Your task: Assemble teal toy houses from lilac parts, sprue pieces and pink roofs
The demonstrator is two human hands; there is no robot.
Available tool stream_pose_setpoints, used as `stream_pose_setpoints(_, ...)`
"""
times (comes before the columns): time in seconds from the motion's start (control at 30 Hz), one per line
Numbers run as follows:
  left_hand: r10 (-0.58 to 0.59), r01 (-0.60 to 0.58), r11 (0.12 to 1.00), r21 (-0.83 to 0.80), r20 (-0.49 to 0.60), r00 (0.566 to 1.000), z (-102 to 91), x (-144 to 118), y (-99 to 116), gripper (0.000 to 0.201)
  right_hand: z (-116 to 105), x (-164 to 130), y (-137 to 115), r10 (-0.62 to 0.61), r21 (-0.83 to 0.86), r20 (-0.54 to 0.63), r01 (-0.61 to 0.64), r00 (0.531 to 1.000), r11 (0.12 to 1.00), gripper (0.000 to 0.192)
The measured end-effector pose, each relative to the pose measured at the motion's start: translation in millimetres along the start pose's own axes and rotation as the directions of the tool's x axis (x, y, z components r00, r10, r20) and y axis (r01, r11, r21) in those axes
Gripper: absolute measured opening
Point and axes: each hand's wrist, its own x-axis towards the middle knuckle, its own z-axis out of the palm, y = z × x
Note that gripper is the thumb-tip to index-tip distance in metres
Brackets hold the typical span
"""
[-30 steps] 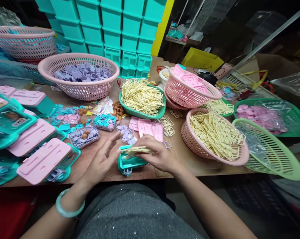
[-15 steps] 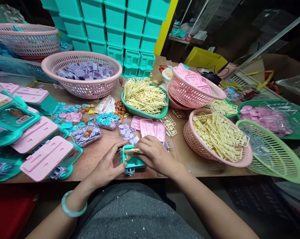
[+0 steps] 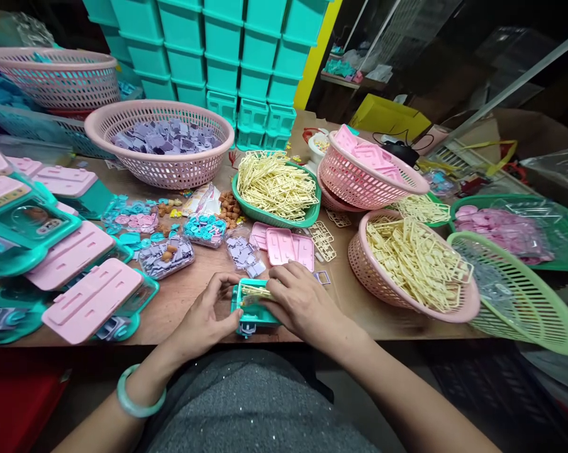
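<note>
A small teal plastic box [image 3: 260, 316] sits at the table's front edge, open side up, with a purple part on its near side. My left hand [image 3: 214, 314] grips its left end between thumb and fingers. Cream-coloured plastic pieces [image 3: 255, 292] lie across the box's opening, partly inside. My right hand [image 3: 295, 299] is closed over the box's right end with its fingers at those pieces; the fingertips are partly hidden. Just behind the box lie pink plastic lids [image 3: 280, 247] and a bag of purple parts [image 3: 244, 251]. A purple frame piece [image 3: 321, 277] rests beside my right hand.
Pink-lidded teal toy cases [image 3: 92, 302] pile up on the left. Behind stand a pink basket of purple parts [image 3: 161, 138], a green basket of cream frames [image 3: 277, 189] and stacked teal bins [image 3: 222, 50]. Another pink basket [image 3: 416, 264] and a tilted green basket [image 3: 524, 296] are right.
The cream pieces have gone lower into the teal box, with my right hand following them. My left hand keeps its hold on the box. The whole view has shifted slightly.
</note>
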Motion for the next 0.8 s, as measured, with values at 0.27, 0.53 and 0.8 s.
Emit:
stream_pose_setpoints(0.27, -0.002, 0.002, 1.000, 0.004, 0.005, 1.000, 2.3, 0, -3, 0.041, 7, 6, -7, 0.043, -0.154, 0.125, -0.023, 0.991, 0.988, 0.010)
stream_pose_setpoints(0.53, 0.029, -0.031, 0.997, 0.068, 0.034, 0.999, 7.7, 0, -3, 0.052, 14, -10, 9, 0.104, 0.259, -0.016, -0.096, 0.994, 0.961, 0.048)
stream_pose_setpoints(0.8, 0.300, -0.349, 0.826, 0.443, 0.179, 0.937, 1.2, 5, -10, 0.052, 42, -33, 8, 0.102, 0.156, -0.179, -0.074, 0.979, 0.985, 0.039)
